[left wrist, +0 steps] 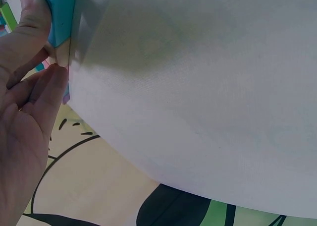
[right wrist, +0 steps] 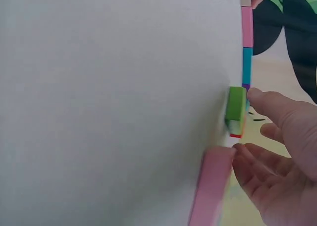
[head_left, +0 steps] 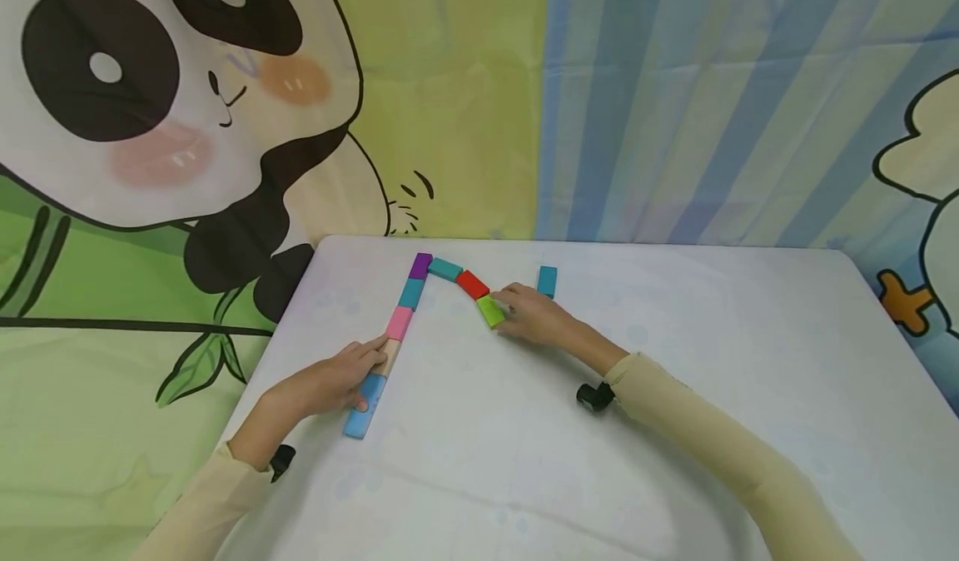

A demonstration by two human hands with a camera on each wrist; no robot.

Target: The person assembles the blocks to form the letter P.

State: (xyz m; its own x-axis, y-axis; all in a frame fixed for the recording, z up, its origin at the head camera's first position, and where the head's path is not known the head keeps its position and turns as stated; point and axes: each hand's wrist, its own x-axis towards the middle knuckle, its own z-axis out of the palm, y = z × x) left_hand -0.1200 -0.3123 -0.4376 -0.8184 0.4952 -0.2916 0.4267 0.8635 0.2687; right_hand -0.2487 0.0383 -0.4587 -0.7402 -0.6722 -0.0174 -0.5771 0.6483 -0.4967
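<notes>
Several flat coloured blocks form a bent line on the white table. My left hand [head_left: 333, 382] rests at its near end, fingers on the beige block [head_left: 385, 358] and thumb over the light blue block [head_left: 365, 419]. Beyond them run a pink block [head_left: 399, 323], a teal block [head_left: 411, 294] and a purple block [head_left: 421, 265]. From there the line turns right through another teal block [head_left: 445, 269] and a red block [head_left: 473, 284] to a green block [head_left: 490, 311]. My right hand [head_left: 535, 315] is beside the green block, thumb and forefinger parted around it.
Just behind my right hand lies a separate teal block [head_left: 548, 280]. Close to the right fingertips, the right wrist view shows a pink block [right wrist: 213, 186]. The table [head_left: 712, 336] ends at a hanging cloth [head_left: 449, 103] printed with a panda and stripes.
</notes>
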